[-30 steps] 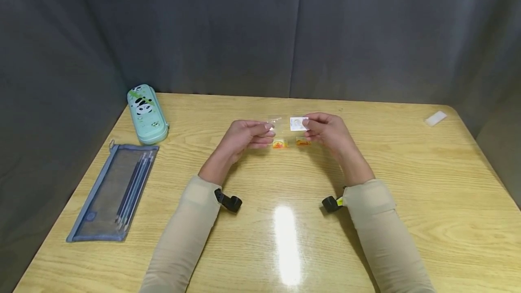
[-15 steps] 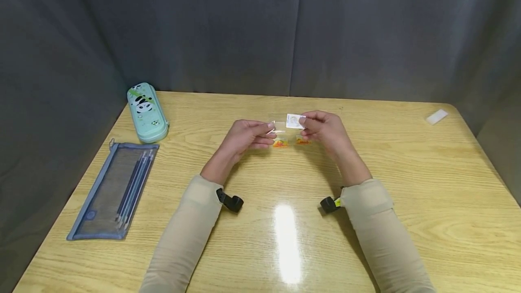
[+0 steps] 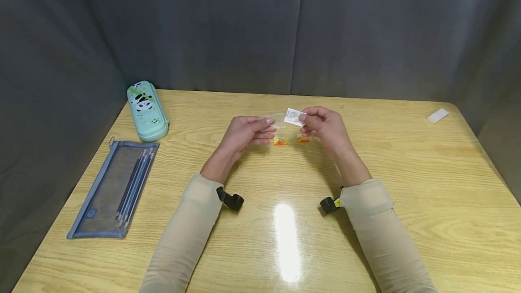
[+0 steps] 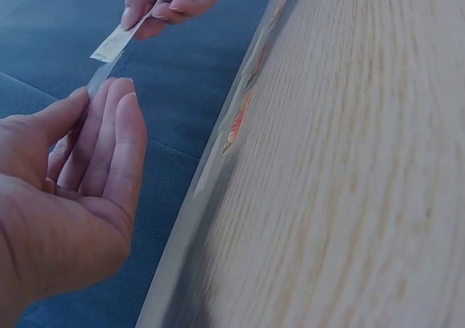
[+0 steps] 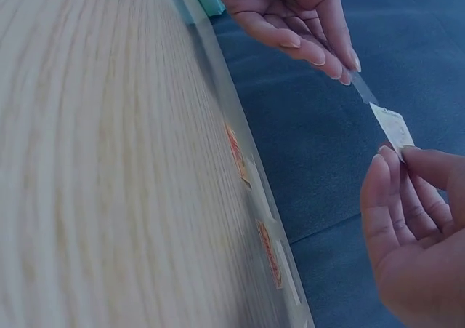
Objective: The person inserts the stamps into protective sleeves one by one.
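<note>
In the head view my left hand (image 3: 244,132) pinches a small clear plastic piece, like a thin sleeve (image 3: 277,120), between thumb and fingers. Facing it, my right hand (image 3: 325,128) pinches a small white printed card (image 3: 292,115) by its right end. The card is tilted, and its free end comes up to the sleeve's end in both wrist views; whether they touch or overlap I cannot tell. Both pieces are held above the table. Below them lie two small orange-and-yellow printed pieces (image 3: 281,141), the second one (image 3: 304,139) nearer my right hand.
A mint panda pencil case (image 3: 146,111) lies at the table's back left. In front of it is a blue mesh zip pouch (image 3: 101,189) with several pencils inside. Near the back right corner lies a white rectangular block (image 3: 438,115). A dark curtain (image 3: 228,30) hangs behind the table.
My right hand has brought the white card left and slightly up, closer to the clear sleeve, and the card now tilts more. The left hand keeps its pinch and has shifted slightly.
</note>
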The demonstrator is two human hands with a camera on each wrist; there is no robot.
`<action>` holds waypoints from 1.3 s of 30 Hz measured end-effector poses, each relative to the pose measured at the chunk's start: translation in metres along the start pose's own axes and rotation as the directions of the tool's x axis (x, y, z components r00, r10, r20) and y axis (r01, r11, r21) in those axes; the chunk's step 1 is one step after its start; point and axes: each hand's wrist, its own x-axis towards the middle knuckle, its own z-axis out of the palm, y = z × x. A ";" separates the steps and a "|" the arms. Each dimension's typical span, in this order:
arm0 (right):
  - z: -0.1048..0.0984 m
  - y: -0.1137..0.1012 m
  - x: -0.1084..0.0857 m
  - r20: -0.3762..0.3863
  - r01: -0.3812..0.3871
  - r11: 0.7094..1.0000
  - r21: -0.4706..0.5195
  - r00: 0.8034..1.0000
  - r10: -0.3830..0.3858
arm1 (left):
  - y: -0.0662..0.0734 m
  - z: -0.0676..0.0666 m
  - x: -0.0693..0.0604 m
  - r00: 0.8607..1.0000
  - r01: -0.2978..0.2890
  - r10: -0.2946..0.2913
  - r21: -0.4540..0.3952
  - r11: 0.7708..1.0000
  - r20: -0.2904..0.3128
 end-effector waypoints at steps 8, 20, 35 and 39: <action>0.002 -0.001 -0.001 -0.020 0.005 1.000 -0.001 1.000 -0.005 | 0.000 0.001 -0.001 1.000 -0.003 0.003 -0.007 1.000 -0.015; 0.001 0.001 0.000 -0.043 0.009 1.000 -0.021 0.999 -0.010 | 0.001 -0.001 -0.002 1.000 -0.019 0.020 0.023 1.000 -0.017; 0.003 0.002 0.001 -0.019 -0.007 1.000 -0.028 1.000 0.006 | 0.000 -0.001 -0.002 1.000 -0.024 0.025 0.035 0.999 -0.016; 0.001 0.002 0.001 -0.038 -0.014 1.000 -0.002 0.999 0.014 | 0.001 -0.001 -0.003 1.000 -0.026 0.027 0.033 0.999 -0.014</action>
